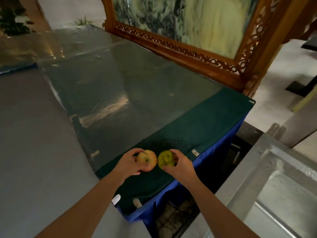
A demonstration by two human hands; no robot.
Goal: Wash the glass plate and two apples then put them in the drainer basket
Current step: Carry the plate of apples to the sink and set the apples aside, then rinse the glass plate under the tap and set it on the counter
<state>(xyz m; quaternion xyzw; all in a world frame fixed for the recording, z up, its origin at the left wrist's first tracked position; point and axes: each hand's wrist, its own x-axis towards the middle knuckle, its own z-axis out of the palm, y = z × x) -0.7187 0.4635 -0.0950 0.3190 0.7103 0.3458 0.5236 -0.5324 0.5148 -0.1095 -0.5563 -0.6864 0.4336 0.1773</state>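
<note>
Two apples sit side by side near the front edge of a green-clothed table (pixel 214 117). My left hand (pixel 127 164) wraps around the reddish-yellow apple (pixel 147 160). My right hand (pixel 180 164) grips the green apple (pixel 165 159), thumb below and fingers over its right side. Both apples are at or just above the cloth; I cannot tell if they touch it. No glass plate or drainer basket is in view.
A glass sheet (pixel 120 79) covers most of the table. A carved wooden framed panel (pixel 197 54) stands behind it. A steel sink (pixel 283 194) lies at lower right, across a dark gap (pixel 180 217). A grey surface (pixel 34 134) runs along the left.
</note>
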